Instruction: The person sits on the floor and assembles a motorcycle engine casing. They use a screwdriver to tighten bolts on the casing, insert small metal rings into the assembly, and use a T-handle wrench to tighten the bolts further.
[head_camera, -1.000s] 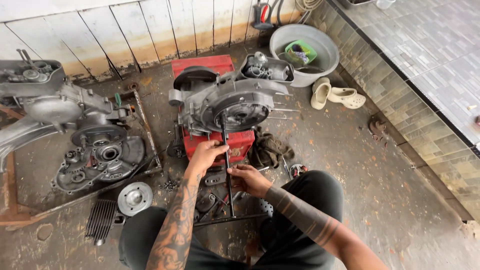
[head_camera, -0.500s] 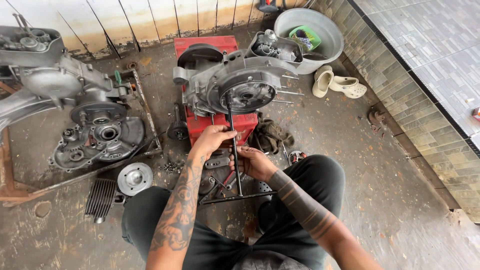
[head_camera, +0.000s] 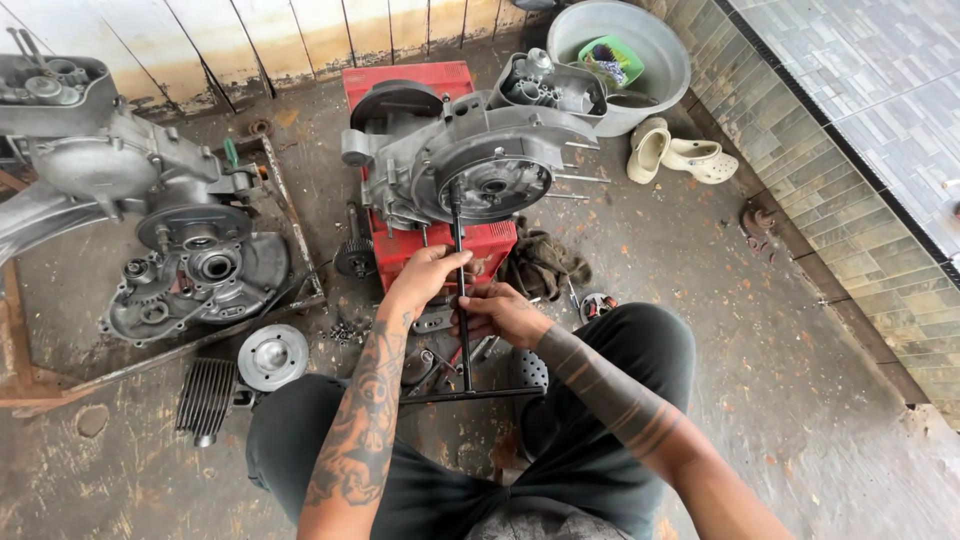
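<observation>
A grey engine case (head_camera: 480, 160) lies on a red box (head_camera: 440, 245) in front of me. A long black T-handle wrench (head_camera: 461, 300) runs from the round opening of the case down to a crossbar (head_camera: 470, 395) near my knees. My left hand (head_camera: 432, 272) is closed around the upper part of the wrench shaft. My right hand (head_camera: 497, 313) grips the same shaft just below it. Both forearms are tattooed.
A second engine block (head_camera: 130, 190) and an open case half (head_camera: 195, 280) lie at left on a rusty frame (head_camera: 290, 220). A finned cylinder (head_camera: 205, 400) and round disc (head_camera: 272, 355) sit near my left knee. Grey basin (head_camera: 620, 50), sandals (head_camera: 680, 155), rag (head_camera: 545, 262), tiled step (head_camera: 850, 170) at right.
The view has shifted closer to the engine case and slightly up. Both hands stay on the wrench shaft, with the left hand a little higher than before.
</observation>
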